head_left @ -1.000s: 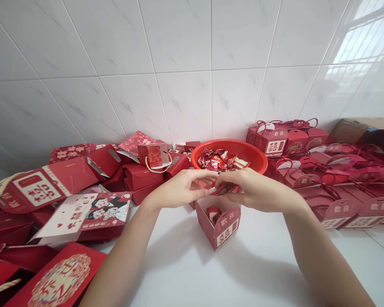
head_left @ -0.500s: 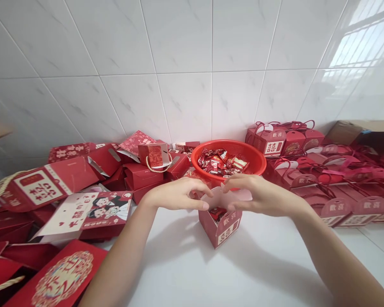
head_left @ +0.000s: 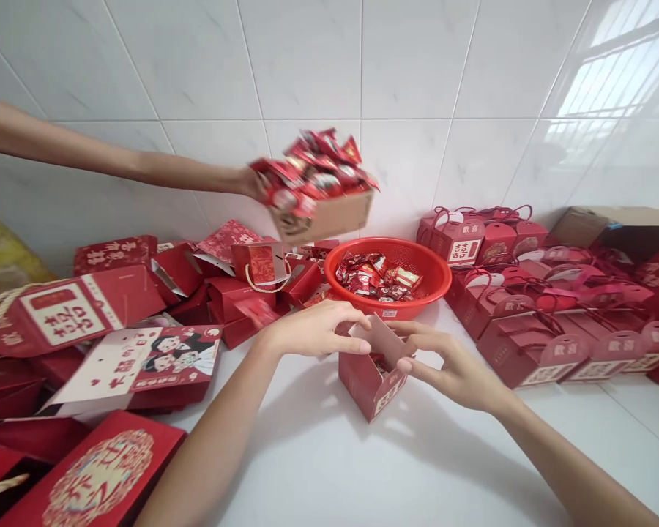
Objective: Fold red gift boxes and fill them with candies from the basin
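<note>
A small red gift box [head_left: 365, 380] stands upright on the white table, its top flaps raised and some wrapped sweets visible inside. At its left side, my left hand [head_left: 321, 329] has thumb and fingers apart, close to a flap. My right hand [head_left: 444, 362] is at the box's right side, its fingertips against the lettered front flap. Just behind the box, a red plastic basket [head_left: 436, 289] holds wrapped sweets. Another person's arm [head_left: 192, 174] reaches in from the left, holding a brown carton [head_left: 329, 217] heaped with red sweets above the basket's left side.
Red boxes and a white printed box [head_left: 110, 362] are piled on the left. Closed red gift boxes [head_left: 464, 238] with cord handles stand in rows at the right. A brown cardboard box [head_left: 598, 219] lies behind them, near the tiled wall.
The other person's arm has come in from the left with the carton of sweets. My right hand has turned down at the box's front flap, which now leans inward.
</note>
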Motion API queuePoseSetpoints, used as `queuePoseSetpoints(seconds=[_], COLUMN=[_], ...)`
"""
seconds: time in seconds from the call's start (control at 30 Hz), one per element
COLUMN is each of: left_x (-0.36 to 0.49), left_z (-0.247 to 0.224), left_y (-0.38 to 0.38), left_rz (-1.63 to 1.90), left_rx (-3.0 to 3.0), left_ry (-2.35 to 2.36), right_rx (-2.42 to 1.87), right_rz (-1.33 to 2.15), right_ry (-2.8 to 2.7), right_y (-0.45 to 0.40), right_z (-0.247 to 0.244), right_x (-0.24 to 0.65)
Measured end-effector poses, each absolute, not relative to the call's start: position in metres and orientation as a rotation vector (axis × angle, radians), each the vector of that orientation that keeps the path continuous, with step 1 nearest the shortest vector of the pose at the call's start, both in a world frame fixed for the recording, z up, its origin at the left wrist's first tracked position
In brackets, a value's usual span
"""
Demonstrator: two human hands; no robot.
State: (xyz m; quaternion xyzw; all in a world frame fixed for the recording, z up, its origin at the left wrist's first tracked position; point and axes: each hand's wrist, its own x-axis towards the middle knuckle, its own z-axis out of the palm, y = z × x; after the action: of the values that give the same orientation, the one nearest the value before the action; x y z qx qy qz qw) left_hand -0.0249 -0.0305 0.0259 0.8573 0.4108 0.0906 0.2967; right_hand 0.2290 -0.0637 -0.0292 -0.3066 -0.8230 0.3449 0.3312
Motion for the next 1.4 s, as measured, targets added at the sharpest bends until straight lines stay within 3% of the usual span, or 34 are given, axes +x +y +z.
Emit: queuePoseSetpoints(seconds=[0.17,0.6,0.87,1.17,1.4], left_x=[-0.029,-0.011,-0.011,-0.006,0.009], left_z=[0.017,0.012,0.013,0.006,0.003], left_y=[-0.026,-0.029,-0.033,-0.033,-0.045], left_rz=[0.179,0.109,0.326,0.078,0.094], left_rx=[2.245,2.326,2.336,2.340,2.358], left_ry=[1.218,1.419,1.189,1.157,1.194], right_rx=[-0.753,-0.770,-0.909,-1.047,-1.178], right_rz=[0.967,0.726,0.706,0.445,0.324], right_ry=[-2.018,-2.095,-1.968,-1.923,-2.058], right_y=[-0.065,-0.066,-0.062,-0.063,-0.094], right_z=[-0.050,-0.068,-0.073,-0.084,-0.074], right_x=[0.225,0.223,0.219,0.213,0.196])
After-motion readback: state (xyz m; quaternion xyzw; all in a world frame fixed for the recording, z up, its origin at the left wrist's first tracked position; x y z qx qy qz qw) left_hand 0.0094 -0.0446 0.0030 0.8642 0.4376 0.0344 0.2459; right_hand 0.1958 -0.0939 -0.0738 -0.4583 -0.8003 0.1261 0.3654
